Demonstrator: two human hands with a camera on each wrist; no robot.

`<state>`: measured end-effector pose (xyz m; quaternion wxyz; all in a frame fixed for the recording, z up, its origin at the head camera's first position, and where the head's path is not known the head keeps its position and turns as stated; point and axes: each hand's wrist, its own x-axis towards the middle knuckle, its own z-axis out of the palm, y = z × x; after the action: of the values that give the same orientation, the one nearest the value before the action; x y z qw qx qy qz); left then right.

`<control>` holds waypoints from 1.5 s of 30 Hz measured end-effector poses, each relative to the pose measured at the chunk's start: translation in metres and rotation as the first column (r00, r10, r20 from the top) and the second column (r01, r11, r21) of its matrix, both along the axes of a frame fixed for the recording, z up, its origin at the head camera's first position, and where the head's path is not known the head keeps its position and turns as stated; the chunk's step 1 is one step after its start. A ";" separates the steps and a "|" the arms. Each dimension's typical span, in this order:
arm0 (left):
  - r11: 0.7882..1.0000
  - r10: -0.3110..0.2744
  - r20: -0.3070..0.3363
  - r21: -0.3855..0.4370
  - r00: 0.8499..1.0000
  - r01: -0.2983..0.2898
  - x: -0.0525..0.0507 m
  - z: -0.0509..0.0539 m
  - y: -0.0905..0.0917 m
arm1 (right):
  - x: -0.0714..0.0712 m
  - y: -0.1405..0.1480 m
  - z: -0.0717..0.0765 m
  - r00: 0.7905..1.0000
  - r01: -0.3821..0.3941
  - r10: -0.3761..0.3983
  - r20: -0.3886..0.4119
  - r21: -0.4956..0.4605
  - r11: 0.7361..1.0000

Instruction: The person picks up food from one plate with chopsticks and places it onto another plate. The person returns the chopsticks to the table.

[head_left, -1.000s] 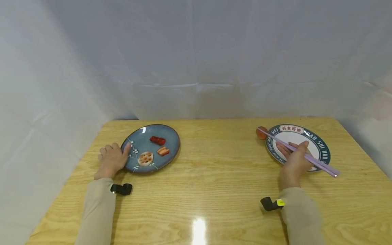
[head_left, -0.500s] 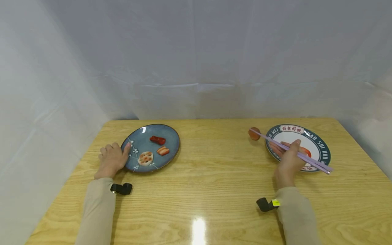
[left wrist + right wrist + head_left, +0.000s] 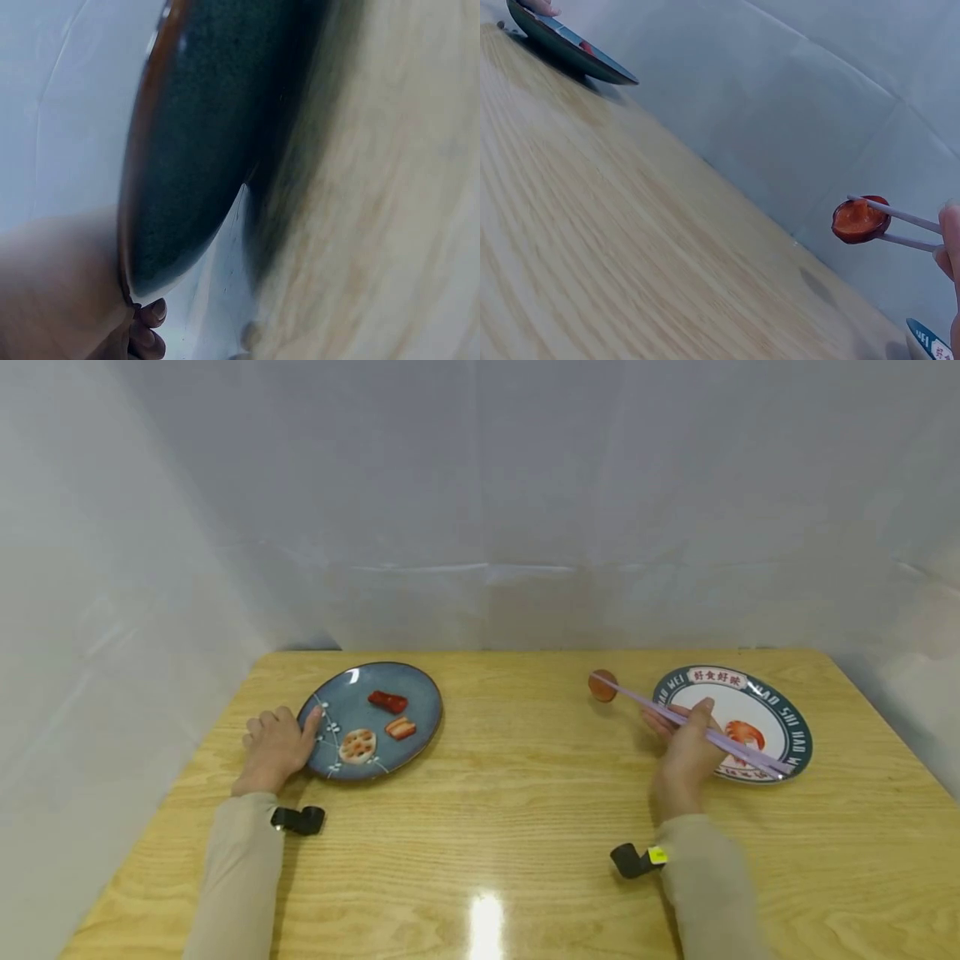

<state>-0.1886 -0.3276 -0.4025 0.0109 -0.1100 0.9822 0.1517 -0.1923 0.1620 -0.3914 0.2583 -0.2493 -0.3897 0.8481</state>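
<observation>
In the head view my left hand (image 3: 276, 750) holds the left rim of a blue plate (image 3: 423, 693), thumb over the edge. On that plate lie a dark red food piece (image 3: 387, 701), a lotus root slice (image 3: 357, 747) and a striped, bacon-like piece (image 3: 401, 728). My right hand (image 3: 686, 756) grips lilac chopsticks (image 3: 637, 698). Pinched between their tips is a round reddish-brown food piece (image 3: 602, 686), raised above the table; the right wrist view shows its orange, hollow-looking face (image 3: 857, 221). The left wrist view shows the plate's dark underside (image 3: 202, 127).
A white plate (image 3: 780, 710) with a dark green lettered rim stands at the right, partly under my right hand and the chopsticks. On it lies an orange-red shrimp (image 3: 744, 734). The wooden table (image 3: 480, 810) ends at a pale sheet (image 3: 480, 527) behind.
My right hand has moved left with the chopsticks and the round food piece, away from the white plate. The shrimp there has come into sight. My left hand stays on the blue plate.
</observation>
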 end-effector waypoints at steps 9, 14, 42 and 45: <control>1.000 0.003 -0.016 0.010 1.000 -0.003 0.002 -0.003 -0.003 | -0.005 -0.016 -0.004 0.999 0.014 -0.014 -0.039 0.000 1.000; 1.000 -0.011 -0.019 0.010 1.000 0.011 0.001 -0.004 -0.004 | -0.008 -0.021 -0.006 0.996 0.031 -0.033 -0.079 -0.022 0.999; 1.000 -0.004 -0.019 0.005 1.000 0.004 0.000 -0.003 -0.003 | -0.012 -0.054 -0.007 0.998 -0.051 0.052 -0.044 0.041 0.998; 1.000 -0.006 -0.016 0.006 1.000 0.006 0.000 -0.004 -0.004 | -0.013 -0.057 -0.007 0.997 -0.041 0.042 -0.067 0.015 0.999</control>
<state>-0.1887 -0.3316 -0.4066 0.0036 -0.1060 0.9821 0.1554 -0.2049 0.1053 -0.3986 0.2553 -0.2110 -0.3917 0.8584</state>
